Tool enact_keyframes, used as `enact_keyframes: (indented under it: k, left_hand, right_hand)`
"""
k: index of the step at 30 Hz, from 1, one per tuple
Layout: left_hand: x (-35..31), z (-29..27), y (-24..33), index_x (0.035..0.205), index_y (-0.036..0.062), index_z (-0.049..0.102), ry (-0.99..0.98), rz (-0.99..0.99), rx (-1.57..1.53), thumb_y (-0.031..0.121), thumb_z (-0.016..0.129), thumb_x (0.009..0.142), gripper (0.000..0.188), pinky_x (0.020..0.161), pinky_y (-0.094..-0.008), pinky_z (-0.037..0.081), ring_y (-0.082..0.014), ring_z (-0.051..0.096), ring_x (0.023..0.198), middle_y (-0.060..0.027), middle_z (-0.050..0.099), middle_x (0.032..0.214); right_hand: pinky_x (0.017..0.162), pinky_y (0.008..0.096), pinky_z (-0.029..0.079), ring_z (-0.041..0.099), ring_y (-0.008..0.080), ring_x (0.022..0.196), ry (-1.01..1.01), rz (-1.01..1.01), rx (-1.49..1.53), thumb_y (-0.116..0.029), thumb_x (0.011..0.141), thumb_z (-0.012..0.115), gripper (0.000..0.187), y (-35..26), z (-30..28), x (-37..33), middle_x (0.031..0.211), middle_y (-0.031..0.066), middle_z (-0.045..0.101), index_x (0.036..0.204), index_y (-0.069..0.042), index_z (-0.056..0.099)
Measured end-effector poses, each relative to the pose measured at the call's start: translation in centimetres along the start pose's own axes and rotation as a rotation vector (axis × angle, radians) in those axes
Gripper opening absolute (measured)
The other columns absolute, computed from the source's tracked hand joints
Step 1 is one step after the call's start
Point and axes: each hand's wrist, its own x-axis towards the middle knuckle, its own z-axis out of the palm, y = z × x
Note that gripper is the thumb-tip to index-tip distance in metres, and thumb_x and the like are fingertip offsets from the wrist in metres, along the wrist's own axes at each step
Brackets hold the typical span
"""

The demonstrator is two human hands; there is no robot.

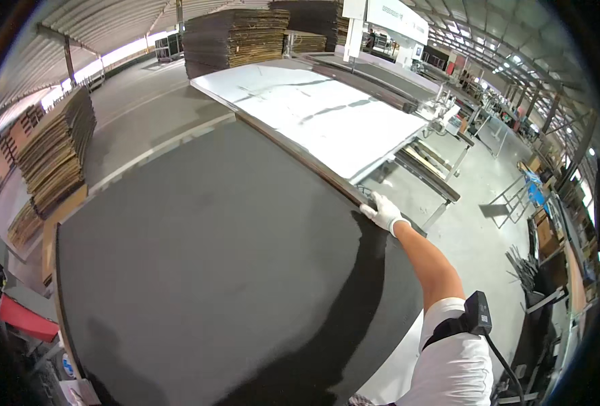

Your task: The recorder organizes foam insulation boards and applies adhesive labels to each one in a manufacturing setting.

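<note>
A large dark grey panel with a smooth matte face fills the middle of the head view. Along its far edge runs a long, narrow brown strip. My right hand, in a white glove, is at the right end of this strip. Its thumb lies on the near side and the fingers reach over the far side, closed on it. I cannot make out whether the strip is part of the panel or a separate piece. My left hand is out of view. A black device is strapped around my right sleeve.
Beyond the strip lies a white marble-patterned slab on a metal frame. A stack of brown sheets stands behind it, another stack at the left. A white machine is at the back; a metal stand stands right.
</note>
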Motion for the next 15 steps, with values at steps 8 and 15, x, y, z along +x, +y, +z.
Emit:
enact_keyframes:
  k: [8,15]
  left_hand:
    - [3.5,-4.3,7.0,0.092,0.0043,0.058,-0.136,0.543,0.0,0.036,0.059,0.091,0.031,0.07,-0.0351,0.049,-0.0184,0.054,0.067,-0.006,0.057,0.073]
    - [5.2,-6.2,-5.1,0.102,-0.0029,0.068,-0.661,0.629,-0.192,0.009,0.061,0.09,0.018,0.061,-0.0213,0.045,-0.0039,0.055,0.071,0.0003,0.064,0.081]
  right_hand:
    - [0.105,0.0389,0.038,0.051,0.0315,0.122,-0.104,-0.628,0.48,-0.032,0.09,0.058,0.057,-32.3,6.3,-16.1,0.132,0.0201,0.052,0.134,0.002,0.046]
    - [0.101,0.0386,0.042,0.055,0.0284,0.115,-0.563,-1.112,0.532,-0.029,0.085,0.065,0.062,-59.2,8.9,-40.7,0.128,0.0176,0.053,0.137,-0.001,0.043]
